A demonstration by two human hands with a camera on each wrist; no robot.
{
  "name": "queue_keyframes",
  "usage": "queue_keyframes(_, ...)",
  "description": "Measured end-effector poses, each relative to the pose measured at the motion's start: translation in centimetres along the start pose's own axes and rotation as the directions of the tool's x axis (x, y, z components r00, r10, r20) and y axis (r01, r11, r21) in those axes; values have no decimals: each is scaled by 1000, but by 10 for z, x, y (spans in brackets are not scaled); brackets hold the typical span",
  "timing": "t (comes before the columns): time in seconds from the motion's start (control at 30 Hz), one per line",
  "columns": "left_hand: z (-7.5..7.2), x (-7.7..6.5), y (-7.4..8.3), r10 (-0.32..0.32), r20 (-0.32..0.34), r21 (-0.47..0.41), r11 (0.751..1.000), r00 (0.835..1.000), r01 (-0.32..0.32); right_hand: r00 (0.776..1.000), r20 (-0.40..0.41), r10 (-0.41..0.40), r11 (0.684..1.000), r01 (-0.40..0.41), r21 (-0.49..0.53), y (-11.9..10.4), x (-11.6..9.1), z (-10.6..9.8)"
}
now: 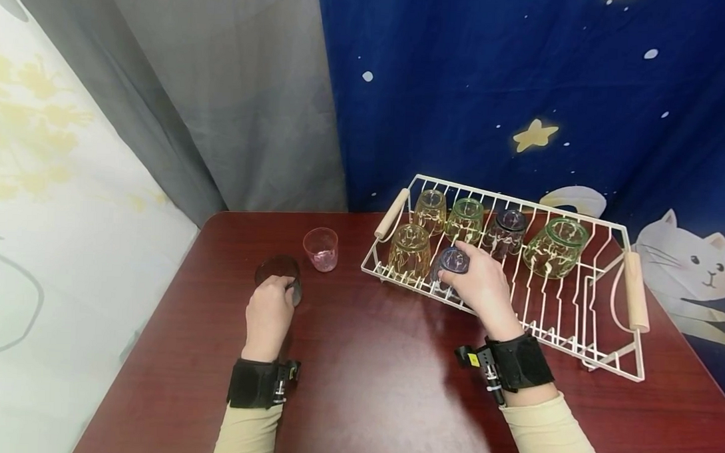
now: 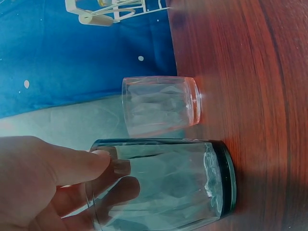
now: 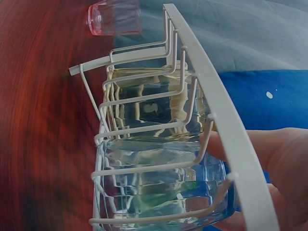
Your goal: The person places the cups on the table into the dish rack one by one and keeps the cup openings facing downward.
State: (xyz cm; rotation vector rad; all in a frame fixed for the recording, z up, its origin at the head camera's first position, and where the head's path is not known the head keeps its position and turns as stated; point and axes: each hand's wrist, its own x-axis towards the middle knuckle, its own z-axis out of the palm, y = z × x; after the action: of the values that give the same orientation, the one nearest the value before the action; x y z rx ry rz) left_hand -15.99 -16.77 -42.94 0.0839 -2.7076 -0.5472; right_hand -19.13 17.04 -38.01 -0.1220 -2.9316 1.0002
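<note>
My left hand point(image 1: 269, 315) pinches the rim of a dark grey-tinted glass point(image 2: 173, 183), thumb outside and fingers inside it. This glass stands mouth up on the table's left half. Just behind it is a pink glass point(image 1: 321, 252), also upright. At the front of a white wire rack, my right hand point(image 1: 487, 287) grips a bluish glass point(image 1: 455, 260) by its upturned base. In the right wrist view that bluish glass point(image 3: 159, 178) sits behind the rack's front wires, beside an amber glass point(image 3: 149, 103).
The white wire rack point(image 1: 610, 358) with wooden handles point(image 1: 636, 293) stands on the right of the red-brown table point(image 1: 363, 386). Upside down in it are two amber glasses point(image 1: 430, 209), two green glasses point(image 1: 556, 246) and a dark purple glass point(image 1: 506, 231). Curtains point(image 1: 439, 89) hang behind.
</note>
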Motion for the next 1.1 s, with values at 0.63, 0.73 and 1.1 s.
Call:
queue_keyframes(0.63, 4, -1, -4, 89, -164, 9, 996, 983, -88, 999, -23, -42, 999, 41, -28, 10, -2, 4)
queue_keyframes(0.73, 5, -1, -7, 85, -182, -34, 995, 980, -93, 999, -29, -41, 999, 40, -21, 11, -4, 7)
queue_keyframes(1.1, -9, -4, 4, 69, -293, -131, 985, 954, -112, 976, -186, -113, 990, 126, 60, -4, -19, 8)
